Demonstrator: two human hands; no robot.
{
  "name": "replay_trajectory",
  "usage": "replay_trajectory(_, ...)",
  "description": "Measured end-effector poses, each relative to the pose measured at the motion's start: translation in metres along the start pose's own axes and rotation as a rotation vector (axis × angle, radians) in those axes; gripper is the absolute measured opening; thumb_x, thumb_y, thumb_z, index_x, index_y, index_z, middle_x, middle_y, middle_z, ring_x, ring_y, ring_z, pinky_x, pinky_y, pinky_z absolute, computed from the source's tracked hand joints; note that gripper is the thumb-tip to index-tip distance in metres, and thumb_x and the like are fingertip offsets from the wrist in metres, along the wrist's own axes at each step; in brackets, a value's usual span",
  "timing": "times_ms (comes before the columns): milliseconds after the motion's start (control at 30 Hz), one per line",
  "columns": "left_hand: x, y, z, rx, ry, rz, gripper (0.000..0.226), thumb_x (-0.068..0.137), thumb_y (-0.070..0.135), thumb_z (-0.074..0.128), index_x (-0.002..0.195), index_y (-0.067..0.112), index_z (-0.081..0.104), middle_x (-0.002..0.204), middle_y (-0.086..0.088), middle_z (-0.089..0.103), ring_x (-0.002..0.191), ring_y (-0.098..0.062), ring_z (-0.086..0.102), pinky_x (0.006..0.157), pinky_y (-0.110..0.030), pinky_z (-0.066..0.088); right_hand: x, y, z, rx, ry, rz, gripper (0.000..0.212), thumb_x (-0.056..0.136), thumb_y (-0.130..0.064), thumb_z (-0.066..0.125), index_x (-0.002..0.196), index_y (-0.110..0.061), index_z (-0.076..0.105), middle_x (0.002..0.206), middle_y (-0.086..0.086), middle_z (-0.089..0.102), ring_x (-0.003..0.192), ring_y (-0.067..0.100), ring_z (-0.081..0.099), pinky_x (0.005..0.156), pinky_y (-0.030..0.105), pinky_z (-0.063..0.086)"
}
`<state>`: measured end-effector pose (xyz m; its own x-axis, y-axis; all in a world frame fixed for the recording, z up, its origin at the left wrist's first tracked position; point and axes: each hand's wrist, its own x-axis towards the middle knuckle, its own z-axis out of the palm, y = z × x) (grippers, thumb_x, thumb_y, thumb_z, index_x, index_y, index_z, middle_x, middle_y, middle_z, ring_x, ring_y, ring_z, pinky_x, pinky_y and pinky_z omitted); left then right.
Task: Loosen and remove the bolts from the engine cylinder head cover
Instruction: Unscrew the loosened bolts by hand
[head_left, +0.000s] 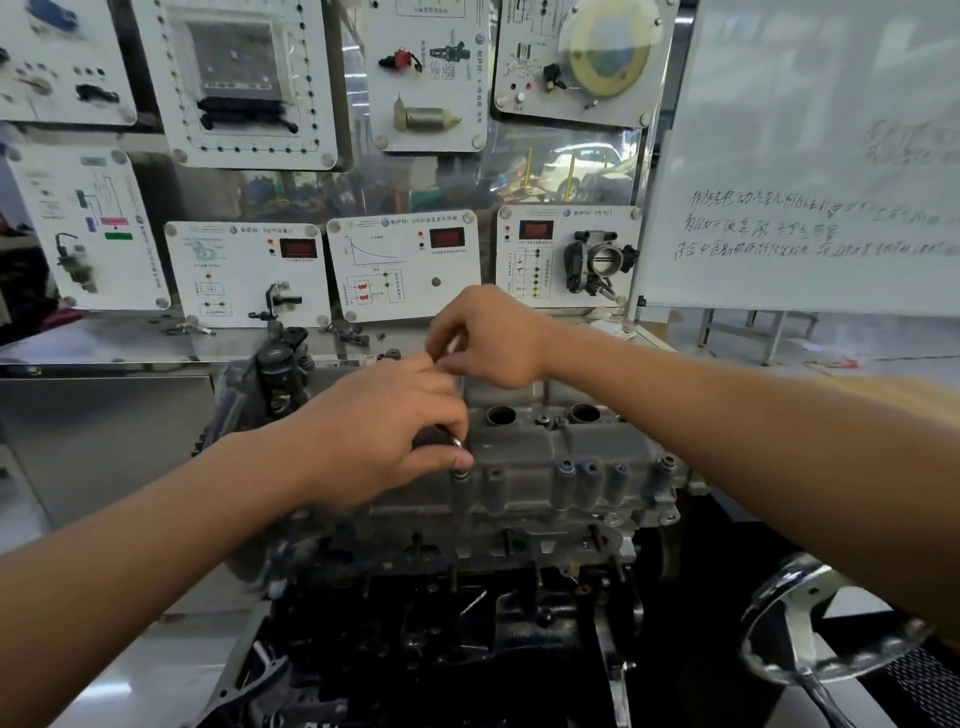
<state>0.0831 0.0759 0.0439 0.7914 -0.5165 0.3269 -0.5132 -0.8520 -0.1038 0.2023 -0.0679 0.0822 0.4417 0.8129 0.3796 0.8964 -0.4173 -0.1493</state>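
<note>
Head view: the grey cover (545, 470) sits mid-frame on top of the engine (467, 613), with two open wells (501, 414) along its top. Bolts (589, 467) stand in bosses along its near edge, and a middle bolt (543, 420) sits between the wells, so most of the removal looks not yet done.

The left hand (384, 431) is curled round a dark tool (452, 440). The tool's bright metal end shows just above the left bolt (460, 474), and the thumb tip lies beside that bolt. The right hand (488, 340) is above and behind it, fingers curled into a narrow pinch that meets the left fingertips. I cannot tell what it pinches, if anything.

The step in hand seems to be setting the tool on the left bolt. To do it well:

- Bring the tool straight down over the head, in line with the boss, and seat it fully before any turn. A tilted or half-seated fit would round the head.
- Steady the tool's top with the right hand.
- Break the bolt loose with a short, firm pull, then spin it out by fingertip.
- Lift it clear with a sure pinch, away from the open wells, where a dropped bolt would be hard to recover.
</note>
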Motion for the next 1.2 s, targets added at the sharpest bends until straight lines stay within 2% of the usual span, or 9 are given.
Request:
replay_trajectory(133,-0.002,0.011,-0.005,0.134,-0.075,-0.081,0.041,0.092,0.065,0.033,0.082,0.032,0.055,0.071,0.015,0.045,0.071,-0.006,0.040,0.071,-0.028,0.025,-0.015,0.004,-0.009,0.062,0.042,0.104,0.008,0.088,-0.019,0.074,0.089,-0.013,0.079,0.079,-0.012,0.069,0.075,-0.001,0.062,0.078,0.021,0.051)
replay_trajectory(267,0.001,0.030,-0.004,0.134,-0.130,-0.223,0.043,0.099,0.053,0.038,0.064,0.028,0.039,0.063,0.007,0.045,0.064,-0.015,0.047,0.063,-0.033,0.038,-0.047,-0.012,-0.008,0.142,-0.019,0.102,0.009,0.087,-0.020,0.073,0.083,-0.015,0.080,0.076,-0.012,0.072,0.072,0.001,0.066,0.070,0.019,0.053)
replay_trajectory(367,0.012,0.036,-0.008,-0.088,-0.180,-0.398,0.046,0.096,0.037,0.052,0.054,0.017,0.049,0.049,0.001,0.051,0.053,-0.017,0.053,0.058,-0.034,0.047,-0.064,-0.027,-0.007,0.120,-0.096,0.106,0.015,0.088,-0.019,0.070,0.076,-0.015,0.079,0.073,-0.005,0.073,0.067,0.005,0.065,0.065,0.020,0.051)
replay_trajectory(467,0.021,0.037,-0.012,-0.441,-0.348,-0.604,0.029,0.092,0.022,0.054,0.067,0.010,0.064,0.047,-0.003,0.064,0.037,-0.013,0.051,0.043,-0.022,0.044,-0.075,-0.036,-0.011,0.221,-0.267,0.209,0.022,0.090,-0.008,0.060,0.075,-0.013,0.076,0.066,-0.001,0.073,0.049,0.003,0.059,0.049,0.016,0.045)
replay_trajectory(600,0.019,0.035,-0.015,-0.844,-0.380,-0.753,0.018,0.090,0.013,0.059,0.078,0.003,0.066,0.060,-0.012,0.069,0.037,-0.014,0.053,0.035,-0.017,0.039,-0.088,-0.044,-0.013,0.589,-0.408,0.401,0.018,0.094,-0.010,0.056,0.103,-0.006,0.071,0.090,0.004,0.078,0.069,0.017,0.072,0.048,0.020,0.046)
replay_trajectory(733,0.012,0.035,-0.011,-0.982,-0.316,-0.747,0.025,0.093,0.017,0.061,0.080,0.000,0.074,0.072,-0.017,0.073,0.052,-0.018,0.065,0.042,-0.020,0.047,-0.104,-0.055,0.003,0.876,-0.382,0.475,0.024,0.093,-0.018,0.068,0.115,-0.010,0.064,0.102,0.008,0.077,0.078,0.021,0.074,0.053,0.024,0.051)
replay_trajectory(1000,0.005,0.033,-0.020,-0.855,-0.352,-0.596,0.047,0.104,0.028,0.049,0.071,0.007,0.073,0.068,-0.013,0.071,0.057,-0.018,0.064,0.052,-0.025,0.052,-0.107,-0.066,0.005,0.988,-0.237,0.574,0.027,0.085,-0.019,0.079,0.105,-0.003,0.072,0.090,0.010,0.078,0.070,0.016,0.073,0.054,0.020,0.054)
replay_trajectory(1067,0.006,0.034,-0.022,-0.815,-0.367,-0.574,0.046,0.105,0.028,0.047,0.076,0.004,0.073,0.076,-0.016,0.074,0.061,-0.019,0.066,0.054,-0.025,0.053,-0.108,-0.072,0.012,0.974,-0.225,0.586,0.030,0.083,-0.020,0.081,0.105,-0.001,0.071,0.090,0.013,0.077,0.069,0.017,0.073,0.056,0.021,0.055)
replay_trajectory(1200,0.007,0.028,-0.028,-0.788,-0.434,-0.541,0.042,0.105,0.028,0.048,0.091,-0.003,0.073,0.087,-0.019,0.076,0.073,-0.023,0.069,0.062,-0.026,0.056,-0.106,-0.077,0.022,0.909,-0.208,0.588,0.013,0.085,-0.007,0.074,0.096,-0.001,0.069,0.075,0.009,0.073,0.065,0.018,0.071,0.054,0.021,0.055)
